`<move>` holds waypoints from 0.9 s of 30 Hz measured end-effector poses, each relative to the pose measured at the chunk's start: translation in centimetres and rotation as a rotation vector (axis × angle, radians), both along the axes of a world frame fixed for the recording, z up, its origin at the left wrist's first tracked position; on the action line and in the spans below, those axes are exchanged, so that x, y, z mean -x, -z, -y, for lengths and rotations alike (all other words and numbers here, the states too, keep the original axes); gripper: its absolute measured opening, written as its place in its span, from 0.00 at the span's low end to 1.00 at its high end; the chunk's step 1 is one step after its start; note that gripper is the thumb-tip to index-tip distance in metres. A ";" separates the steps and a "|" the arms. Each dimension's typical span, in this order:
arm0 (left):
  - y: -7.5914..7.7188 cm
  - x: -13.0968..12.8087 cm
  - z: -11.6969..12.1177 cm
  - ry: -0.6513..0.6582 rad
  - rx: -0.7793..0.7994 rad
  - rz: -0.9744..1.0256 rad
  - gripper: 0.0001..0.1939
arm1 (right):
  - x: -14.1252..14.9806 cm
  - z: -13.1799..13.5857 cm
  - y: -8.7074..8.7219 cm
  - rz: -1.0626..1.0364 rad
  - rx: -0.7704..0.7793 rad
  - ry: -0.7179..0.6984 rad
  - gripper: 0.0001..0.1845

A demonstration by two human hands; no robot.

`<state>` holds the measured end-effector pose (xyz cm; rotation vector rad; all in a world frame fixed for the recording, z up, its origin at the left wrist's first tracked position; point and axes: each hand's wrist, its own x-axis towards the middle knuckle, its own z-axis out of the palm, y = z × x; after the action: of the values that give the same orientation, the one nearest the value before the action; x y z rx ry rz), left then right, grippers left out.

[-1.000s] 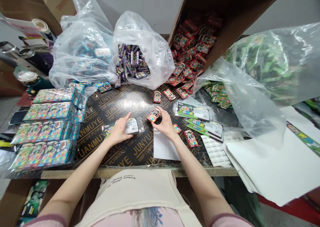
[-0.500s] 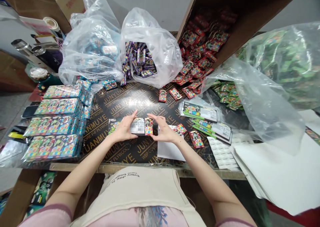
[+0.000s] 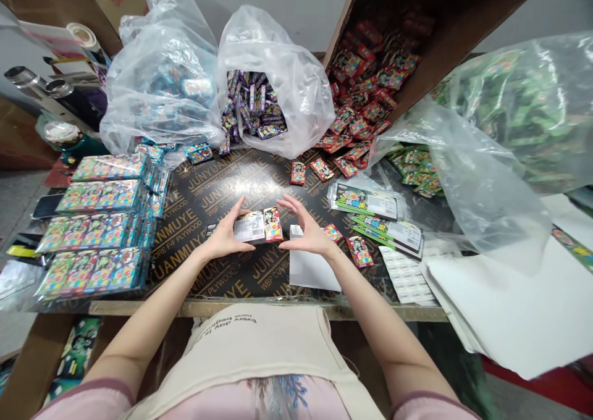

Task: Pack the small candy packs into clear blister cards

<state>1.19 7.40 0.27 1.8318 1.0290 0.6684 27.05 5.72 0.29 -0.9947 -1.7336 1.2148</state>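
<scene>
Low over the dark table, my left hand [image 3: 221,233] grips a printed packaging card [image 3: 249,227] between thumb and fingers. The card shows a white label, and my palm covers its left part. At its right end lies a small red candy packet [image 3: 273,223], lined up with the card. My right hand [image 3: 306,231] curves around that end with its fingers and thumb apart, slightly clear of the packet. Two loose red packets, one partly behind my right wrist and another red packet [image 3: 359,251], lie to the right. Under my right hand is a white sheet [image 3: 312,270].
Stacks of wrapped multi-packs [image 3: 92,235] stand at left. Behind are plastic bags of blue packets [image 3: 162,92] and purple packets [image 3: 257,102], and a carton [image 3: 445,31] of red packets. Printed cards [image 3: 364,201], a green-packet bag [image 3: 523,105] and white sheets [image 3: 504,284] lie at right.
The card and red packet have shifted slightly left and tilted. My right hand has spread its fingers and come away from the red packet. My left hand keeps its grip.
</scene>
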 end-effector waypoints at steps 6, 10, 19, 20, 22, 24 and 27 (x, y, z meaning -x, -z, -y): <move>0.3 0.4 0.0 0.004 -0.031 -0.030 0.63 | -0.2 0.3 -1.1 0.214 -0.150 0.131 0.48; 0.9 0.0 0.0 -0.061 -0.057 -0.134 0.57 | -0.3 0.3 -2.3 0.319 -0.257 0.221 0.45; -2.3 -4.0 0.6 -0.320 0.912 0.658 0.27 | 2.4 1.5 -2.2 0.096 -0.127 0.116 0.50; -2.5 -4.2 0.6 -0.333 0.937 0.700 0.28 | 2.6 1.6 -2.2 0.081 -0.121 0.115 0.50; -2.6 -4.4 0.9 -0.308 0.956 0.750 0.29 | 3.1 1.7 -2.4 0.014 -0.113 0.113 0.50; -2.4 -4.7 1.2 -0.252 0.964 0.757 0.30 | 3.6 1.9 -2.7 -0.050 -0.113 0.104 0.51; -2.2 -5.2 1.8 -0.302 0.925 0.719 0.26 | 4.3 1.9 -3.2 0.050 -0.163 0.112 0.51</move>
<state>6.37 5.64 2.51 0.5647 0.8866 0.7654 22.76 3.85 3.51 -1.0171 -1.7600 0.9698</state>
